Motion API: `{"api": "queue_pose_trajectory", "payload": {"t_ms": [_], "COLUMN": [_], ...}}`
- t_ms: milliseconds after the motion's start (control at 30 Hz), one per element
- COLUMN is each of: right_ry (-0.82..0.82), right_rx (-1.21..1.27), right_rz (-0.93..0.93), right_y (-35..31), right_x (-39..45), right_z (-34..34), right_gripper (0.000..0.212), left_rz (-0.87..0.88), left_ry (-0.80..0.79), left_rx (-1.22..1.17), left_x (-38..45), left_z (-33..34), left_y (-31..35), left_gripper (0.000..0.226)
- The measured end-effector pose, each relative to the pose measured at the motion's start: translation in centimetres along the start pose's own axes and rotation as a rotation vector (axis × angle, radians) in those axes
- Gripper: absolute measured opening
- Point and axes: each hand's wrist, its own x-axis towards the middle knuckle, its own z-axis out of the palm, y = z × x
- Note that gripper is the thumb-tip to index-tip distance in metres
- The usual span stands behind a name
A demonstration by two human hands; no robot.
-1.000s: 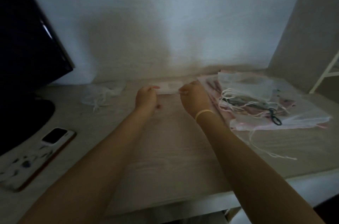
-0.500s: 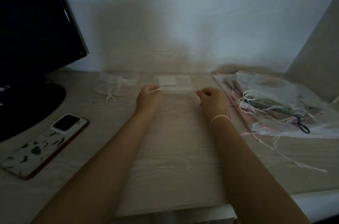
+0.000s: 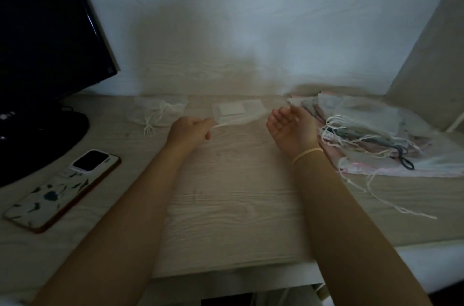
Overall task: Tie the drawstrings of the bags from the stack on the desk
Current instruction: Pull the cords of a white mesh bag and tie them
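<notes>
1. A pale wood-grain desk (image 3: 233, 205) stands against a white wall, its surface dimly lit.
2. At the far left, the round black base of a dark monitor (image 3: 37, 135) rests on it.
3. Near the left front lies a phone in a white case with dark leaf shapes (image 3: 62, 190), face down.
4. Toward the back, left of centre, sits a small sheer white drawstring pouch (image 3: 158, 112), its cords trailing forward.
5. At the back centre lies a flat sheer white bag with a pale rectangular label (image 3: 238, 110).
6. On the right sits a stack of sheer white and pink drawstring bags (image 3: 376, 140), loose white cords spilling over the desk in front of it.
</notes>
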Motion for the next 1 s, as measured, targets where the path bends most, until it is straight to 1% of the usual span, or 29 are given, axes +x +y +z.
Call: {"api": "queue_pose_trajectory", "payload": {"t_ms": [67,133,200,267,333,367,433,500,567,600,633,667,700,733,800,867,900,967,1000], "right_ry": [0.032,0.083,0.179,0.221,0.230,0.250,0.295,0.315,0.258,0.200,0.139,0.097,0.078,0.072,0.083,0.075,0.044,-0.070,-0.111], "right_rx": [0.056,0.117,0.132,0.011,-0.193,-0.315,-0.518,-0.596,-0.561,-0.472,-0.358,-0.247,-0.159,-0.093,-0.056,-0.054,-0.025,0.043,0.020], "right_rz": [-0.031,-0.093,-0.154,-0.166,-0.120,-0.094,-0.107,-0.178,-0.230,-0.234,-0.219,-0.197,-0.177,-0.167,-0.177,-0.188,-0.166,-0.075,-0.024], "right_y": [0.0,-0.1,-0.2,0.2,0.9,1.3,1.7,1.8,1.6,1.6,1.6,1.6,1.6,1.5,1.6,1.5,1.4,1.4,1.5], "right_x": [0.2,0.7,1.3,1.6,1.7,1.6,1.7,1.8,1.5,1.3,1.0,0.9,0.8,0.9,1.0,0.9,0.8,0.3,0.0], "right_z": [-0.3,-0.8,-1.1,-0.9,-0.4,-0.1,0.2,0.1,0.4,0.6,0.8,1.0,1.1,1.2,1.1,1.0,1.0,1.2,1.3], "right_gripper": [0.040,0.042,0.041,0.039,0.041,0.044,0.048,0.054,0.060,0.058,0.051,0.044,0.039,0.035,0.030,0.030,0.032,0.040,0.043], "left_rz": [0.018,-0.007,-0.070,-0.140,-0.169,-0.161,-0.131,-0.077,-0.046,-0.042,-0.037,-0.020,0.010,0.045,0.106,0.164,0.198,0.258,0.275], "left_ry": [0.026,0.134,0.244,0.276,0.264,0.258,0.199,0.055,-0.094,-0.154,-0.208,-0.244,-0.260,-0.261,-0.226,-0.150,-0.127,-0.104,-0.090], "left_rx": [-0.029,-0.111,-0.211,-0.392,-0.599,-0.681,-0.815,-0.942,-1.033,-1.056,-1.069,-1.041,-0.966,-0.855,-0.591,-0.303,-0.191,-0.082,-0.044], "left_x": [0.3,0.8,1.2,1.4,1.6,1.7,1.6,1.2,0.8,0.6,0.4,0.2,0.0,-0.2,-0.6,-0.8,-0.8,-0.8,-0.6], "left_z": [-0.1,-0.2,-0.1,0.1,0.4,0.4,0.3,0.5,0.6,0.7,0.8,1.0,1.1,1.3,1.6,1.7,1.9,2.2,2.4], "left_y": [-0.3,-0.6,-1.0,-1.0,-0.7,-0.6,0.0,0.5,1.0,1.2,1.4,1.5,1.5,1.3,1.1,0.9,0.9,0.7,0.5], "left_gripper": [0.025,0.020,0.025,0.031,0.033,0.031,0.020,0.018,0.030,0.037,0.041,0.040,0.037,0.033,0.029,0.025,0.023,0.020,0.019]}}
